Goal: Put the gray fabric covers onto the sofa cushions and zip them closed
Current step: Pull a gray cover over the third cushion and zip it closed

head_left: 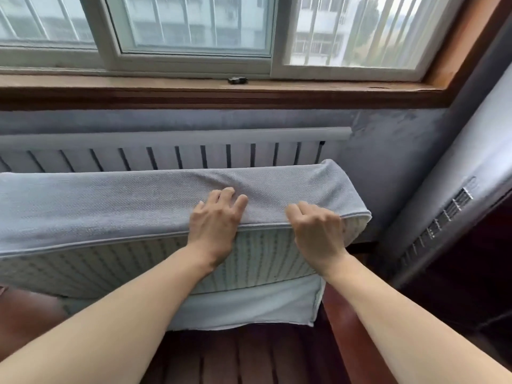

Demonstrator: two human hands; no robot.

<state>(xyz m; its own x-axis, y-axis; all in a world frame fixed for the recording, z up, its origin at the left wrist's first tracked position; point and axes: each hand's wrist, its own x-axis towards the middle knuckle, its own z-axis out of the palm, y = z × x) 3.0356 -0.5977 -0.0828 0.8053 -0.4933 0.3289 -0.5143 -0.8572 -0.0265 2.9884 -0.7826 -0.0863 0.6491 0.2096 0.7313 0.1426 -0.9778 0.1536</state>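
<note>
Both hands, L [214, 217] flat, R [315, 225] pinching gray cover [124, 200]; cushion [138, 264] long axis left-right, open edge twd camera.

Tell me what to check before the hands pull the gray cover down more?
1. Gray cover over the cushion's top edge: ok.
2. Right-end corner seated: ok.
3. Left hand flat on the piped edge: ok.
4. Right hand gripping the fabric: cannot tell, fingers curled.
5. Striped cushion face covered: not ok, still bare.
6. Zipper found: cannot tell; a loose flap hangs below.
</note>
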